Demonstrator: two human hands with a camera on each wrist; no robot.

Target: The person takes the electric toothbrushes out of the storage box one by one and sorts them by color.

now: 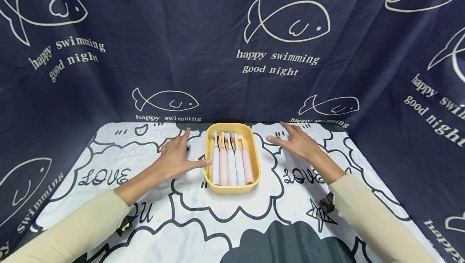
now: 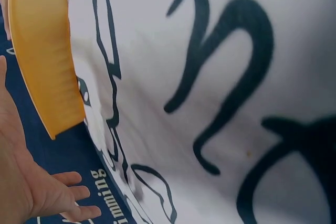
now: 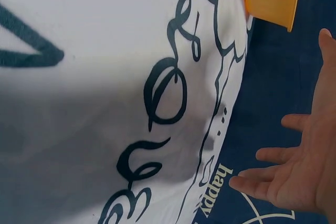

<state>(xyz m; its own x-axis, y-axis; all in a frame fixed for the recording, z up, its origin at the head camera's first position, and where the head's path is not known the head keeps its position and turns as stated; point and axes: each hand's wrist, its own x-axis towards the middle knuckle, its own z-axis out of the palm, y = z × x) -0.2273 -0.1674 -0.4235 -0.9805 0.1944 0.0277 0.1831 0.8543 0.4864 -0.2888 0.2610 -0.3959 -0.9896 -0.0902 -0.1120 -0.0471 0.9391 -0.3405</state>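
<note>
A yellow basket sits on the patterned cloth in the middle of the head view. Inside it lie several electric toothbrushes, white and pink, side by side with their heads at the far end. My left hand is left of the basket with fingers spread; its thumb reaches the basket's left rim, and whether it touches cannot be told. To the right of the basket, my right hand hovers apart from it, fingers extended and holding nothing. Both wrist views show the basket's outer wall and each hand's loose fingers.
A white cloth with black cloud outlines and lettering covers the table. Behind and at both sides hangs a dark blue curtain printed with fish and words. A dark patch of the cloth's print lies at the front.
</note>
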